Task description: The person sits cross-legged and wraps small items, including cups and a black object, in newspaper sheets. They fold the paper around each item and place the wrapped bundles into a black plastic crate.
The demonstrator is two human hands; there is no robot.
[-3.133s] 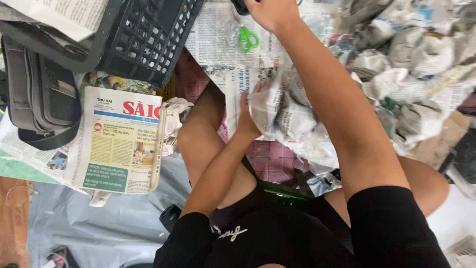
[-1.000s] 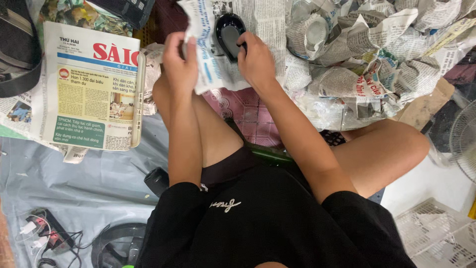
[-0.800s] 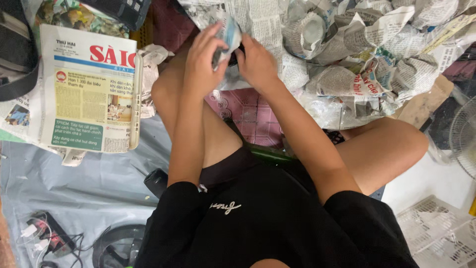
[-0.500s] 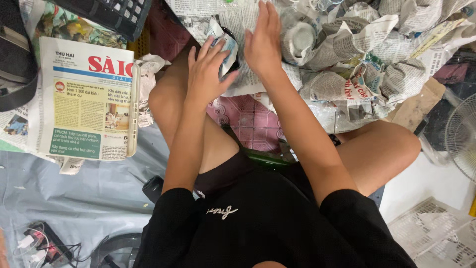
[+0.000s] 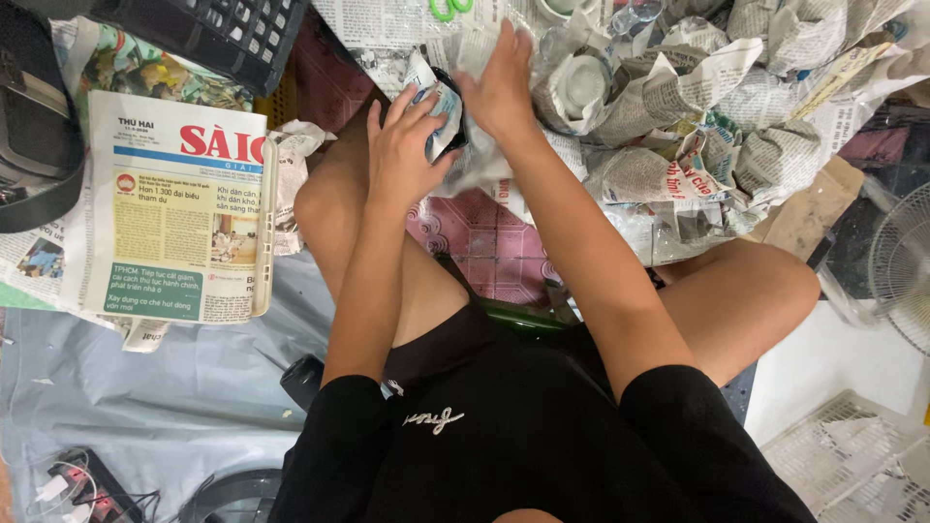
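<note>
Everything here lies around the person's bare left knee, so take that as the marker. Far to its left, at the edge of the floor, sits a dark grey bag with a strap. Nearer the knee, just to its left, lies a thick folded stack of newspapers with a red headline, resting on a grey plastic sheet that runs down past the thigh. Up and to the left of the knee is the corner of a black plastic crate.

Right above the knee, the left hand presses its spread fingers onto a small dark round object half wrapped in printed newspaper; the hand is holding the paper against it, not clenched. The right hand lies just to the right of that, palm down and fingers flat on the same sheet, touching the bundle's far side; I cannot tell whether it grasps anything beneath.

Above the hands, green-handled scissors lie on spread newsprint. To the right of the knee, past a pink checked cloth, rises a heap of newspaper-wrapped bundles. Far right stand a white wire fan and, lower down, a white plastic basket.
</note>
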